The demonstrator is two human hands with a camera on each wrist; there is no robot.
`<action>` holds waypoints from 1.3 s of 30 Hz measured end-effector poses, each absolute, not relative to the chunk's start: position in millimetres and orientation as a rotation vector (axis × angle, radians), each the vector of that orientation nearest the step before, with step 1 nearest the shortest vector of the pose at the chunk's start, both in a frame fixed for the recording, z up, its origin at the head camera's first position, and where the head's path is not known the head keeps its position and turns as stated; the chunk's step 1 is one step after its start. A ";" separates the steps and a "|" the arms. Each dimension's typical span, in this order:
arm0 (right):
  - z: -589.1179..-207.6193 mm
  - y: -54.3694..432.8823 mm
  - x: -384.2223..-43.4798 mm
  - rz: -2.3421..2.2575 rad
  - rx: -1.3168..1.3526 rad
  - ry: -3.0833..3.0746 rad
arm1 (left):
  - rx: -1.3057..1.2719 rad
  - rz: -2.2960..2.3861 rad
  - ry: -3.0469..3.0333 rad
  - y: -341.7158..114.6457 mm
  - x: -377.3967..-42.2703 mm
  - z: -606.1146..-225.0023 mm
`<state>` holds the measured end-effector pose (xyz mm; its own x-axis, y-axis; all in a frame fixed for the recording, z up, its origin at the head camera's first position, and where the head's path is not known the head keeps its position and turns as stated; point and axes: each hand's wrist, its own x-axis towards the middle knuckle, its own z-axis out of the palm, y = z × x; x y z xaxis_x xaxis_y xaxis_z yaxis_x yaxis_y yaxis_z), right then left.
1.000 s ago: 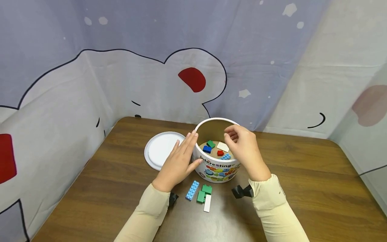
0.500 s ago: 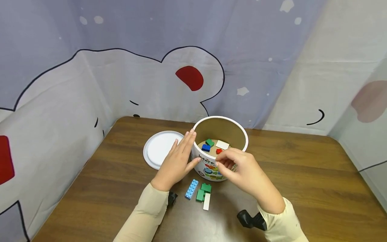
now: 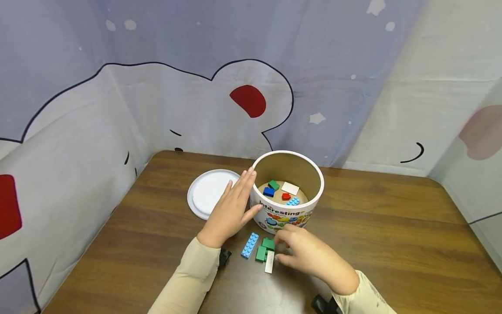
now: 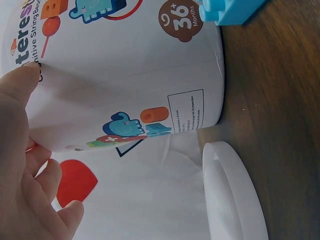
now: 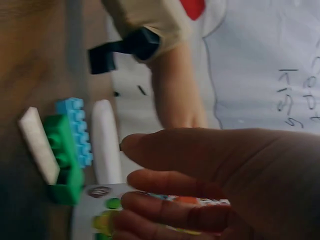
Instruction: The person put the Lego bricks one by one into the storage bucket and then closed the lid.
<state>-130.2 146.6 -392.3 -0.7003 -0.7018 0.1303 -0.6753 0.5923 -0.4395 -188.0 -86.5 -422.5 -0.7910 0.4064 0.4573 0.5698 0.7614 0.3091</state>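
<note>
My left hand (image 3: 229, 209) rests its straight fingers on the left side of a white printed bucket (image 3: 284, 218); the left wrist view shows the thumb on the bucket's wall (image 4: 100, 85). In front of the bucket my right hand (image 3: 307, 253) hovers with relaxed fingers, nothing between them. Beside its fingertips lie two green bricks (image 3: 268, 243) and a narrow white brick (image 3: 269, 262). Left of these is a long light-blue brick (image 3: 249, 245). Inside the bucket lie a blue brick (image 3: 268, 192), a green one, a white one (image 3: 290, 188), a red one (image 3: 286, 196) and a light-blue one.
A round white lid (image 3: 208, 196) lies on the wooden table (image 3: 376, 218) to the left of the bucket. Behind the table hangs a printed cloth (image 3: 188, 104). Black camera mounts sit at both wrists.
My right hand has come from over the bucket, back and down to the bricks in front of it. The light-blue brick inside the bucket shows again. The left hand stays put.
</note>
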 end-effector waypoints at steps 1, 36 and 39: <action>-395.0 146.4 -129.2 -0.703 -1.174 2.744 | -0.750 -0.622 -2.588 -86.4 -188.3 -423.0; -431.8 127.1 -116.4 -0.362 -1.011 2.897 | -0.748 -0.632 -2.619 -86.0 -187.2 -420.8; -432.1 126.8 -116.5 -0.349 -1.014 2.895 | -0.746 -0.638 -2.623 -86.0 -187.0 -420.5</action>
<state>-116.5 126.8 -432.1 -0.7827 -0.6220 0.0231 -0.6096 0.7586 -0.2300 -187.0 -86.0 -420.5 -0.8044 0.4087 0.4311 0.5609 0.7614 0.3250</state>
